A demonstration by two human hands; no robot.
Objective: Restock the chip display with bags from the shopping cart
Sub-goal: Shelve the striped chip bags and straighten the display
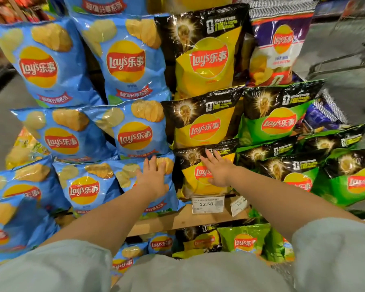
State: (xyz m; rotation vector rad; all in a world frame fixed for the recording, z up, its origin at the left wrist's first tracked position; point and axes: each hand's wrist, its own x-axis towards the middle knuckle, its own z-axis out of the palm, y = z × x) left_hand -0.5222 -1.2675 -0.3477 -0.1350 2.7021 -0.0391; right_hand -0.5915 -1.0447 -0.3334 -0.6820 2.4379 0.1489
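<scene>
While pale sleeves (57,264) frame the view, both bare forearms reach forward. Fingers straight and spread, the left hand (153,179) lies flat on a glossy blue chip bag (148,186); the right hand (218,170) presses a crinkled yellow-and-black bag (200,178) above a price tag (208,204) on the wooden shelf edge (177,220).

Grey shop floor (335,45), wooden shelf edge (177,220)
</scene>
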